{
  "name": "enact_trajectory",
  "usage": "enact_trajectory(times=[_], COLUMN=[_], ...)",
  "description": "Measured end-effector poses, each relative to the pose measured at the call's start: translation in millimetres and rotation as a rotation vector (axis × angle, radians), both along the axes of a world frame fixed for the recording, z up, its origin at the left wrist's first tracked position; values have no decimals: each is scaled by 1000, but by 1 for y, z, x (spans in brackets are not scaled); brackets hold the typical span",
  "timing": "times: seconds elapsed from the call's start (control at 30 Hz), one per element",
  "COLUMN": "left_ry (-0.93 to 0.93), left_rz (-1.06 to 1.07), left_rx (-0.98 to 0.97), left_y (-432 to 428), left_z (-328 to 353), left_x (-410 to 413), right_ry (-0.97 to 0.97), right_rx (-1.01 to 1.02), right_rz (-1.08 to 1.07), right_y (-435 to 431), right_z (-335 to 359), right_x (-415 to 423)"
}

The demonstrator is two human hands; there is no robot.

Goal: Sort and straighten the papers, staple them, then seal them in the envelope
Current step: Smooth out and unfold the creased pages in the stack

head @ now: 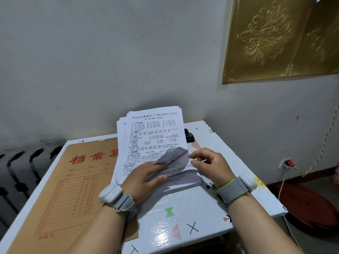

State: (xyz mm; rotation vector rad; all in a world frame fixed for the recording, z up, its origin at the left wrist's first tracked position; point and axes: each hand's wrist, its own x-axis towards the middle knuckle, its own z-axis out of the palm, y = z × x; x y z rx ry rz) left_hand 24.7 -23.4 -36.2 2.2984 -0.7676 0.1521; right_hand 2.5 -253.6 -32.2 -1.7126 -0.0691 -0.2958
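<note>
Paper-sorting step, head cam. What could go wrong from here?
A front sheet is folded over at the left hand; squaring the papers now may crease it.
Top edges are staggered, so stapling now could miss sheets.
The stapler sits behind the stack and may get knocked.

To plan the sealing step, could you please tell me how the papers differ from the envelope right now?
The papers are white with black print; the envelope is brown with red print. The papers stand tilted up, gripped by the left hand; the envelope lies flat on the table. The papers are uneven with lower sheets curled; the envelope looks smooth. Both are rectangular and printed.
</note>
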Motion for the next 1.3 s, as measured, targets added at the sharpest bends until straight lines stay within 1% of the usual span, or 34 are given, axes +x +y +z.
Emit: enact_trajectory(times=[0.1,0.17,0.23,0.3,0.37,0.43,0.5,0.6,0.7,0.8,0.9,0.97,1.0,1.07,1.1,1.17,1.3], left_ry=[-36,-62,-84,-135,-186,-199,-190,-225,-232,-219,-225,-217,-221,-230,-217,-162,-35], left_rz=[42,75,69,11,-83,-115,-68,-12,-2,-36,-17,1,-30,-112,-121,-93,-63], left_rx=[-9,-25,-36,-38,-6,92,150,108,113,113,54,14,12,51,88,107,31], left_y=[-1,-2,-3,-5,-6,-7,-8,-9,-11,-13,-12,-11,-11,-11,-12,-11,-7], left_z=[-2,-4,-3,-1,-1,-1,-1,-3,-3,-1,-3,-5,-5,-6,-6,-5,-1], left_x=[0,-1,-3,-6,-8,-9,-10,-9,-10,-12,-10,-7,-6,-5,-4,-5,-3], right_ry=[-33,-13,12,14,24,17,-5,27,77,93,84,71,63,57,63,69,25], right_rx=[72,123,150,172,154,100,65,94,63,-9,-129,-123,-117,-121,-110,-55,14], right_rz=[-85,-75,25,140,166,121,51,12,10,29,70,36,13,-15,-22,-58,-202], right_y=[-1,0,3,4,4,2,1,2,4,3,3,4,5,7,8,7,4], right_z=[1,2,2,0,-3,-4,-4,-4,-6,-8,-7,-8,-8,-10,-10,-9,-6], right_x=[0,-1,-1,1,3,4,4,4,7,9,8,10,10,12,13,12,10])
